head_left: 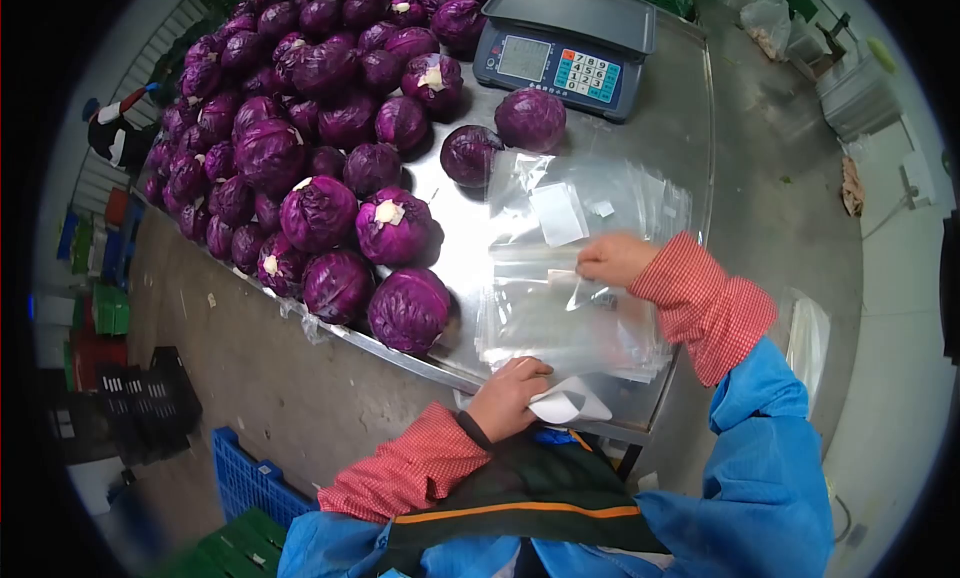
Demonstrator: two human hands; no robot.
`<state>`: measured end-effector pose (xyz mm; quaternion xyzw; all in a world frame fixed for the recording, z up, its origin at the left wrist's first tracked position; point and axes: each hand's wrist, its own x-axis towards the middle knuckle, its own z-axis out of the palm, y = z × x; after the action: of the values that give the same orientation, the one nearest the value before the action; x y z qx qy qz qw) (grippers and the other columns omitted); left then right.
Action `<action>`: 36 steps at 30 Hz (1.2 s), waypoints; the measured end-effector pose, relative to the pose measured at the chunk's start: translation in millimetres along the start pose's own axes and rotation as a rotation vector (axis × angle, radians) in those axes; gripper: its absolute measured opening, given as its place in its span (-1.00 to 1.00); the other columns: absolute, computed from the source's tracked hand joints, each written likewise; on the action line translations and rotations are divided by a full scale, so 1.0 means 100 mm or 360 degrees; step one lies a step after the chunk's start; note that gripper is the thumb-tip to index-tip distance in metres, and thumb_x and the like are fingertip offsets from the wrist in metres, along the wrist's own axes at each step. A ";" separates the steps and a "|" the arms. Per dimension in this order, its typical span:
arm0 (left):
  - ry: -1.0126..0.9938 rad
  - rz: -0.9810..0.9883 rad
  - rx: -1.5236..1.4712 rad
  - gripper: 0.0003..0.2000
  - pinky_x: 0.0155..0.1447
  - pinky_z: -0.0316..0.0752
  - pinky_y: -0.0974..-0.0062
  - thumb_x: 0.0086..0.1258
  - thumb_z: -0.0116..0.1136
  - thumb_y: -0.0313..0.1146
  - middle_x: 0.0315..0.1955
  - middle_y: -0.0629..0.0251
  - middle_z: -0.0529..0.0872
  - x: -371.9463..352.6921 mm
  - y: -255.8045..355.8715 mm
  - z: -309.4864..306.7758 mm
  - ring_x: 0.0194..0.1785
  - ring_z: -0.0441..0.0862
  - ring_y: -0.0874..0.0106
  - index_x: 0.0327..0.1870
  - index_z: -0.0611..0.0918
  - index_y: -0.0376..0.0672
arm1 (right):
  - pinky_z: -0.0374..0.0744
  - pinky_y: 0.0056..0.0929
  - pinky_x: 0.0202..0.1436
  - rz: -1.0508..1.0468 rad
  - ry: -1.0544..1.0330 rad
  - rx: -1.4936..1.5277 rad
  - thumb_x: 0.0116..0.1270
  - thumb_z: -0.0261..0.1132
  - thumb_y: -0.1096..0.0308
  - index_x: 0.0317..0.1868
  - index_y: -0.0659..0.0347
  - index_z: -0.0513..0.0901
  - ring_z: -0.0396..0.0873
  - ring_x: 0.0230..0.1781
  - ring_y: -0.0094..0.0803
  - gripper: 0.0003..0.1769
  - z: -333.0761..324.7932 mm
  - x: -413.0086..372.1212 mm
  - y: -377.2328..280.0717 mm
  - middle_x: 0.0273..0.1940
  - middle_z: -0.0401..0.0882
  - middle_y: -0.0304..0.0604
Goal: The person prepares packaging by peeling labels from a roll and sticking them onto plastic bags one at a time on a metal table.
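Note:
A stack of clear plastic bags lies flat on the metal table, with a white label on the upper part. My right hand is over the middle of the stack, its fingertips pinched together against the film beside a small pale patch. Whether they grip film or a label is hidden. At the table's front edge my left hand is closed on a curling white paper strip. Two red cabbages, a glossy one and a darker one, sit just beyond the bags.
A large heap of red cabbages covers the table's left side. A digital scale stands at the back. Black crates and a blue pallet are on the floor at left. Another person is at the far left.

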<state>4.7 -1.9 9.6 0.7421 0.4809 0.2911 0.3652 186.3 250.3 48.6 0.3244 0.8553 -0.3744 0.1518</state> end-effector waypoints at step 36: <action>0.0067 0.0101 0.0343 -0.73 0.39 0.36 0.08 -0.07 0.36 -0.48 0.23 0.06 0.54 -0.01 -0.08 0.19 0.35 0.44 0.02 -0.26 0.65 -0.18 | 0.59 -0.04 -0.10 -0.0014 0.0582 -0.0334 0.34 0.27 0.13 -0.18 0.27 0.63 0.63 -0.21 0.10 -0.67 0.05 -0.27 -0.17 -0.27 0.64 0.10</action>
<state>15.4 -5.6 -7.5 0.7856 0.4932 0.2646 0.2636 195.3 226.4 68.4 0.3657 0.9043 -0.2189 0.0255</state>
